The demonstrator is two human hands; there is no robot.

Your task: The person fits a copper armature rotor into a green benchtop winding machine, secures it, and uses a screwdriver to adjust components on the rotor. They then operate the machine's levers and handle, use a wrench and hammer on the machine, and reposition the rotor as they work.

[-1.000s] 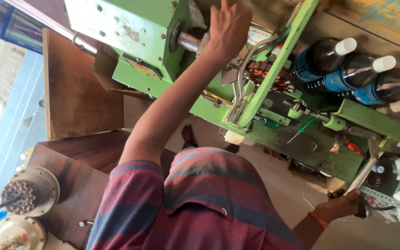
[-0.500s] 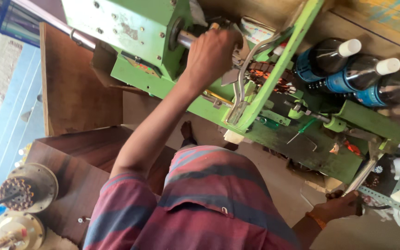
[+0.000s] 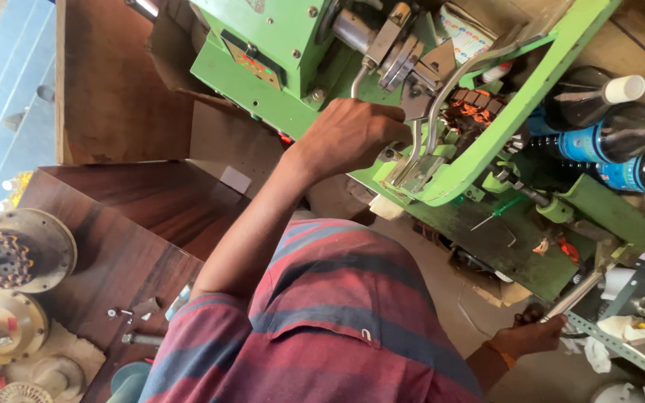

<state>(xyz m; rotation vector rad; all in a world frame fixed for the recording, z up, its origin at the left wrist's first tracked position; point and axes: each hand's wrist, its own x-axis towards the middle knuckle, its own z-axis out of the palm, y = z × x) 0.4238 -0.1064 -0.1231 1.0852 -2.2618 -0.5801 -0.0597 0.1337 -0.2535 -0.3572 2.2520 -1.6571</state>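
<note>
While the left hand (image 3: pixel 352 134) closes around a curved metal handle (image 3: pixel 358 75) on the green winding machine (image 3: pixel 263 67), the right hand (image 3: pixel 528 336) grips the lower end of a slim silver lever (image 3: pixel 580 292) at the machine's far side. A motor armature (image 3: pixel 479 112) with copper windings sits clamped in the middle of the machine, just beside the left hand and behind a bent steel guide arm. Dark plastic bottles (image 3: pixel 606 142) with white caps lie in a row beyond the green frame. On the dark wooden desk (image 3: pixel 136 224) to the person's left rest round fan motor parts (image 3: pixel 20 250) and a few loose screws (image 3: pixel 117 313).
</note>
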